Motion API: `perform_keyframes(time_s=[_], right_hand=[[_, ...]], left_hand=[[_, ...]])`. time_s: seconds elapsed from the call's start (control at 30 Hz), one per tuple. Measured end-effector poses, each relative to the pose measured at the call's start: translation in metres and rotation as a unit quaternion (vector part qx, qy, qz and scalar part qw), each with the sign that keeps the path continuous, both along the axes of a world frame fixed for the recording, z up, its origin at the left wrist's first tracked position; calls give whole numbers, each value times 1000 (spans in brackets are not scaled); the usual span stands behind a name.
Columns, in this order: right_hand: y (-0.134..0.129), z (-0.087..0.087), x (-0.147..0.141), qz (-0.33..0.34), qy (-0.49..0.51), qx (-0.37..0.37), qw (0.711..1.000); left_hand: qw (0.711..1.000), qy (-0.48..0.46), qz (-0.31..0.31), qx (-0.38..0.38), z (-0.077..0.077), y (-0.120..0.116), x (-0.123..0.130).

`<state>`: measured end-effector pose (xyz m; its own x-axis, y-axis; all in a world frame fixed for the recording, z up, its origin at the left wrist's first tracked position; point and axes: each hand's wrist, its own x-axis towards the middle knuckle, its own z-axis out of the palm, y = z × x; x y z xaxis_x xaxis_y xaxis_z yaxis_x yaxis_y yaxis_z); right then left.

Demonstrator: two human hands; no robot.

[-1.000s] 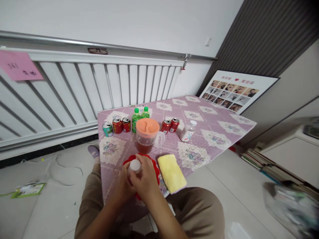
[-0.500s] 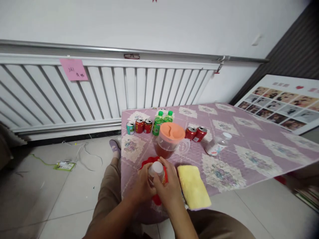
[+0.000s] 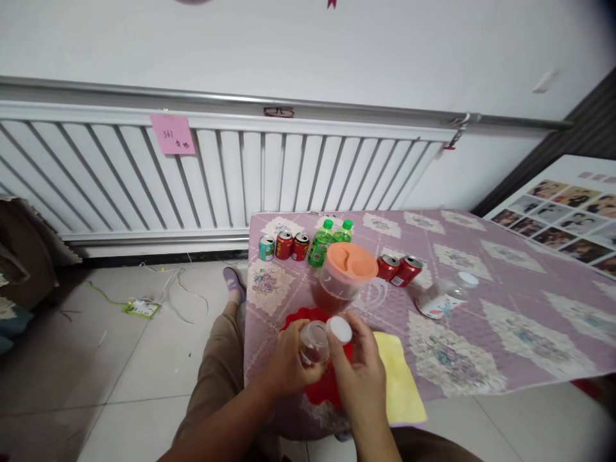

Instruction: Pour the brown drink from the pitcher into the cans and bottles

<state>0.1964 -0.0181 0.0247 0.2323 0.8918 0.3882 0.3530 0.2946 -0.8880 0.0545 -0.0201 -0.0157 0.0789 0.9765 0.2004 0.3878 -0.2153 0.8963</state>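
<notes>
My left hand (image 3: 292, 360) is wrapped round a clear bottle (image 3: 315, 343) whose mouth is uncovered. Just right of that mouth, my right hand (image 3: 360, 366) pinches a white cap (image 3: 341, 329), off the bottle. Both hands are above a red scalloped tray (image 3: 323, 391). Behind them stands a clear pitcher (image 3: 332, 292) with an orange lid and reddish-brown liquid inside. A folded yellow cloth (image 3: 400, 378) lies to the right of my right hand.
Several cans (image 3: 283, 245) and two green bottles (image 3: 319, 244) stand behind the pitcher. Two red cans (image 3: 407, 271) and a clear bottle with a white cap (image 3: 443, 298) are to the right. A white radiator (image 3: 231, 173) runs behind the table.
The white cap has come off the bottle in my left hand and moved right with my right hand. The view has shifted, so the scene sits further right.
</notes>
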Motion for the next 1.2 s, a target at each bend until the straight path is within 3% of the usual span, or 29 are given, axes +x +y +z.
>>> perform_keyframes(time_s=[0.13,0.27,0.47,0.6,0.77,0.97,1.2], right_hand=[[5,-4,29,-48,3,-13,999],[10,-14,77,-103,-24,-63,992],[21,-40,157,-207,-60,-123,969],[30,-59,192,-230,-85,-141,959],[35,-83,214,-219,-131,-172,951],[32,-111,221,-208,-187,-206,938],[26,-117,220,-195,-198,-181,944]], left_hand=[[1000,-4,12,-21,-2,-2,0],[999,-18,21,-22,-5,-3,2],[999,-29,18,-13,-11,-3,3],[999,-17,23,-30,-12,-4,3],[999,6,17,-31,-15,-5,2],[999,2,31,-24,-17,-5,5],[999,-7,40,-24,-19,-5,7]])
